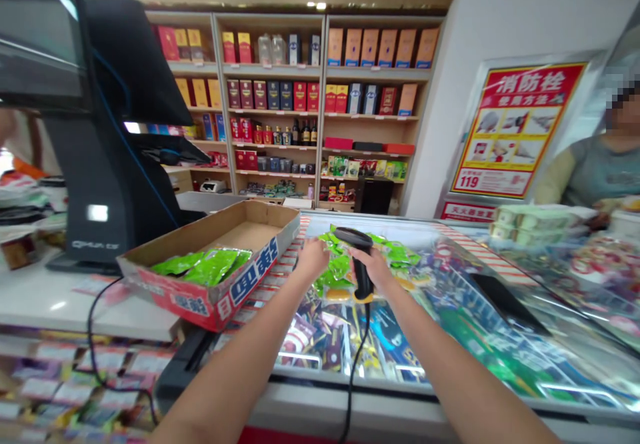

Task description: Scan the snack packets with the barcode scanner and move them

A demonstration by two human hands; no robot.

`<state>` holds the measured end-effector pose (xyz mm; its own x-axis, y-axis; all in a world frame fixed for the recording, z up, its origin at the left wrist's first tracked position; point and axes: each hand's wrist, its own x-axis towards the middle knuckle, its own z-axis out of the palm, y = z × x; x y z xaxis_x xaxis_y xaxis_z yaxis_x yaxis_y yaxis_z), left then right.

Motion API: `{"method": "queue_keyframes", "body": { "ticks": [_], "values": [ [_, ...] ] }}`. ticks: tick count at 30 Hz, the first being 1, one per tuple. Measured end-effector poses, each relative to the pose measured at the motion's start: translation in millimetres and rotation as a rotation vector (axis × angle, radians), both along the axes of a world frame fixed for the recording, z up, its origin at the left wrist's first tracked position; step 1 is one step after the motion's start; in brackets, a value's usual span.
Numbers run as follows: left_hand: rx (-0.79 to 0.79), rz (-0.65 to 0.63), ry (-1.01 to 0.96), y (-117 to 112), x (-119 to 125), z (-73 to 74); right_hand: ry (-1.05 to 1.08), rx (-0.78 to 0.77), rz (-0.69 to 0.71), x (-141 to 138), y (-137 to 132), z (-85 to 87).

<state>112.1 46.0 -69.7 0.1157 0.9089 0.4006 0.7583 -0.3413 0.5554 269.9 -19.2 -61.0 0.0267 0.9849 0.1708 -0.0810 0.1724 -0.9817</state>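
My right hand (376, 268) is wrapped round the handle of a black barcode scanner (354, 236). The scanner's head points left, and its cable hangs down over the counter's front. Shiny green snack packets (336, 269) lie in a loose pile on the glass counter top, under and around the scanner. At the pile's left side my left hand (315, 259) is closed on the edge of a green packet; its fingertips are partly hidden. Left of that hand stands an open cardboard box (250, 287) with several similar green packets (213, 266) inside.
A black checkout terminal (117, 137) towers at the left. The glass display counter (320, 381) shows colourful packages beneath its top, with a dark flat slab (507, 303) on the right. Egg cartons (530, 224) and another person (587, 171) are farther right. Stocked shelves (273, 112) line the back wall.
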Motion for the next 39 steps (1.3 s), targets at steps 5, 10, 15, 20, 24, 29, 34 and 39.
{"method": "queue_keyframes", "body": {
  "ticks": [5,10,15,20,24,29,34,39],
  "values": [
    [-0.204,0.065,0.142,4.1,27.2,-31.8,0.038,0.016,-0.090,29.0,-3.3,-14.1],
    [-0.143,0.096,0.026,17.3,22.7,-53.4,0.029,0.026,-0.074,30.8,-4.6,-19.6],
    [-0.142,0.039,-0.168,31.7,11.9,-56.7,-0.074,0.055,-0.046,26.6,-5.6,-22.2],
    [-0.190,0.049,-0.102,34.7,9.4,-57.9,-0.113,0.046,-0.061,25.2,-7.8,-22.9],
    [-0.053,0.135,-0.310,40.0,-0.3,-59.4,-0.102,0.064,-0.057,25.6,-6.8,-23.0],
    [0.154,0.212,-0.675,47.8,-20.3,-54.3,-0.082,0.076,-0.033,24.6,-6.2,-24.0],
    [0.201,0.205,-0.755,45.2,-23.8,-49.4,-0.054,0.042,0.015,22.4,-9.1,-22.8],
    [0.219,0.179,-0.711,35.7,-18.5,-46.3,-0.069,0.064,0.040,22.1,-11.5,-21.7]
  ]
}}
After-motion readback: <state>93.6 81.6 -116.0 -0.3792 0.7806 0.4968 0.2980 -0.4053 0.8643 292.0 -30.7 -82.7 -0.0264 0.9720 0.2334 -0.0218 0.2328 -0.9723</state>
